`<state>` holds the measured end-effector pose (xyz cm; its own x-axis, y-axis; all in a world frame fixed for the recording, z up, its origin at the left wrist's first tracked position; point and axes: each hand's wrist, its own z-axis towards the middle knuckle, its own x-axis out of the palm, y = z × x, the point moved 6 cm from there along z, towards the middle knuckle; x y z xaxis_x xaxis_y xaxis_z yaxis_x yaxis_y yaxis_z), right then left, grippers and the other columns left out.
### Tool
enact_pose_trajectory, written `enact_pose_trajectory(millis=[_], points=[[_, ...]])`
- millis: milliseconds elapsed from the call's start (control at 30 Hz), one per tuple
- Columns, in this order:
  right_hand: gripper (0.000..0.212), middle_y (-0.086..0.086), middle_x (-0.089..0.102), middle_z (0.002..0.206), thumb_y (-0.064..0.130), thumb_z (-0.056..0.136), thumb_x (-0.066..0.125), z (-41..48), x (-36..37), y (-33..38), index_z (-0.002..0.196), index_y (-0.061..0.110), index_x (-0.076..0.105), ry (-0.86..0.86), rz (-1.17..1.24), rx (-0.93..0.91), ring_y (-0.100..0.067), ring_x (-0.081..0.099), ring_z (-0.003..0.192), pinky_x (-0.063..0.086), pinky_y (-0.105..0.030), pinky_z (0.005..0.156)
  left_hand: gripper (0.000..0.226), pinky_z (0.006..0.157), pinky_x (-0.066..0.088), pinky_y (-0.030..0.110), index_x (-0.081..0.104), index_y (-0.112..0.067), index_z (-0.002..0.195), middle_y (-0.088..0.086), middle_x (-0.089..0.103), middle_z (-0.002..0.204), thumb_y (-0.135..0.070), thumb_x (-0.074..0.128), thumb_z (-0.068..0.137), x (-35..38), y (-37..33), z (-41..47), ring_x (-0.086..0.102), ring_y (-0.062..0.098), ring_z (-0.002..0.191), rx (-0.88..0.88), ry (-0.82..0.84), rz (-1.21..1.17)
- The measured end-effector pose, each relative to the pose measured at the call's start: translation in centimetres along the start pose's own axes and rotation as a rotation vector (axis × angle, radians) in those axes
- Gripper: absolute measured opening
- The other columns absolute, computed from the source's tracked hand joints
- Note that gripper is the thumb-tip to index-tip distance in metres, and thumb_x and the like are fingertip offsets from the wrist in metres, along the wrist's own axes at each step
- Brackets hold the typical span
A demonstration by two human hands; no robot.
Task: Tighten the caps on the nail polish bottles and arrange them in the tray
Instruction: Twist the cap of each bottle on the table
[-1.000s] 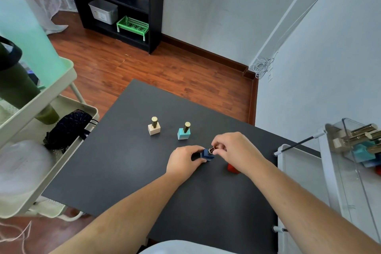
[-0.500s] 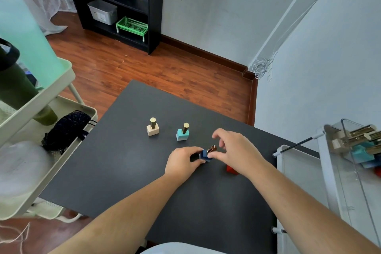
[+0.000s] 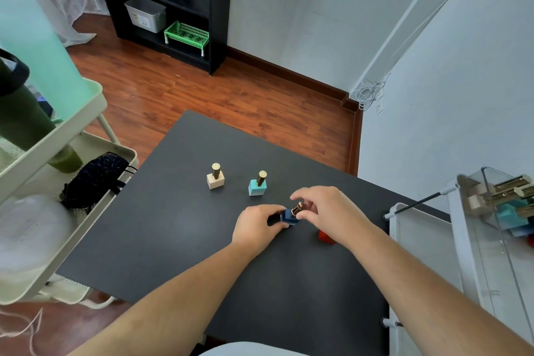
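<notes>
Blue bottle (image 3: 289, 216) | left hand (image 3: 257, 224) grips base | right hand (image 3: 326, 209) pinches cap (image 3: 297, 208)

Bright, even daylight, soft shadows, sharp centre (wide-angle bending at the edges)

A: What colours are the bottles on the matte dark grey tabletop (image 3: 173, 225)?

B: One cream square bottle (image 3: 215, 181), one turquoise square bottle (image 3: 256, 187), one navy blue square bottle (image 3: 289, 216), all with shiny gold caps. A red block-shaped bottle (image 3: 326, 236) peeks out too.

A: And the floor?

B: Reddish-brown wood-plank floor (image 3: 231, 101).
</notes>
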<state>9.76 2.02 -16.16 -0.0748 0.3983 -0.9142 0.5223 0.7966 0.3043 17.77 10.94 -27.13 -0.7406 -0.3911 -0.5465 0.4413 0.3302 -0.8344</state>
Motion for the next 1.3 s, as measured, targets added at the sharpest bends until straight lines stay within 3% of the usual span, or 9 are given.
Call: enact_pose_trajectory(millis=[333,467,600,733,800,900,1033,1133,1300], points=[[0.013,-0.001,0.067,0.088,0.017,0.086,0.063,0.0,0.5,0.1,0.097,0.012,0.068,-0.121,0.114,0.043,-0.012,0.054,0.077,0.046,-0.026,0.075,0.025,0.071,0.041,0.011,0.069,-0.031,0.106,-0.014,0.072,0.094,-0.023,0.069,0.082,-0.2,-0.2,-0.2,0.057,0.000,0.081,0.028,-0.044,0.003],[0.015,0.006,0.057,0.081,0.017,0.086,0.062,0.0,0.6,-0.1,0.099,0.012,0.067,-0.157,0.132,0.055,-0.011,0.051,0.076,0.045,-0.026,0.075,0.026,0.076,0.045,0.016,0.069,-0.030,0.108,-0.012,0.072,0.098,-0.023,0.070,0.083,-0.2,-0.1,-0.1,0.060,0.003,0.086,0.013,-0.063,-0.010],[0.014,-0.002,0.067,0.089,0.018,0.086,0.063,0.1,0.7,-0.1,0.099,0.015,0.067,-0.142,0.157,0.086,-0.015,0.058,0.080,0.049,-0.032,0.079,0.031,0.085,0.046,0.020,0.067,-0.029,0.113,-0.010,0.071,0.106,-0.025,0.070,0.083,-0.1,0.1,0.1,0.061,0.006,0.095,-0.031,-0.060,0.000],[0.039,0.006,0.065,0.086,0.022,0.083,0.067,-0.3,0.1,-0.1,0.120,0.029,0.059,-0.049,0.192,0.143,-0.015,0.061,0.083,0.050,-0.032,0.083,0.043,0.090,0.045,0.023,0.061,-0.030,0.121,-0.012,0.066,0.116,-0.029,0.072,0.080,-0.2,-0.1,-0.2,0.060,0.008,0.103,-0.093,-0.066,0.032],[0.048,0.014,0.062,0.076,0.020,0.082,0.067,-0.8,-1.0,-0.4,0.126,0.033,0.053,-0.074,0.201,0.148,-0.007,0.060,0.074,0.048,-0.026,0.078,0.053,0.083,0.046,0.020,0.056,-0.029,0.127,-0.014,0.062,0.117,-0.032,0.075,0.077,-0.3,0.3,-0.7,0.061,0.006,0.088,-0.157,-0.062,0.011],[0.036,0.016,0.060,0.072,0.015,0.085,0.063,-2.0,-3.3,-1.5,0.118,0.029,0.059,-0.171,0.174,0.172,-0.005,0.059,0.071,0.047,-0.024,0.074,0.048,0.064,0.040,0.011,0.054,-0.030,0.121,-0.018,0.056,0.104,-0.036,0.074,0.078,-0.5,0.6,-2.1,0.054,0.004,0.063,-0.218,-0.073,-0.009],[0.028,0.009,0.065,0.094,0.017,0.085,0.063,-4.2,-4.9,-3.4,0.111,0.026,0.064,-0.219,0.144,0.250,-0.010,0.059,0.080,0.047,-0.026,0.077,0.030,0.060,0.038,0.007,0.060,-0.030,0.106,-0.017,0.060,0.096,-0.038,0.072,0.079,0.4,0.3,-4.5,0.050,0.002,0.058,-0.156,-0.091,0.007],[0.039,0.008,0.057,0.122,0.030,0.081,0.066,-5.8,-4.2,-4.3,0.119,0.034,0.057,-0.037,0.094,0.275,-0.012,0.056,0.106,0.045,-0.032,0.092,0.044,0.073,0.043,0.009,0.057,-0.034,0.121,-0.022,0.060,0.108,-0.041,0.070,0.080,2.8,-0.9,-4.7,0.055,-0.001,0.066,-0.107,0.066,-0.002],[0.037,0.003,0.058,0.120,0.017,0.083,0.066,-6.8,-2.6,-5.2,0.117,0.032,0.059,0.009,0.045,0.291,-0.017,0.056,0.109,0.044,-0.034,0.094,0.065,0.100,0.044,0.031,0.041,-0.034,0.139,-0.016,0.052,0.136,-0.033,0.071,0.081,6.0,-3.8,-1.9,0.058,0.018,0.110,-0.017,0.266,-0.024]])
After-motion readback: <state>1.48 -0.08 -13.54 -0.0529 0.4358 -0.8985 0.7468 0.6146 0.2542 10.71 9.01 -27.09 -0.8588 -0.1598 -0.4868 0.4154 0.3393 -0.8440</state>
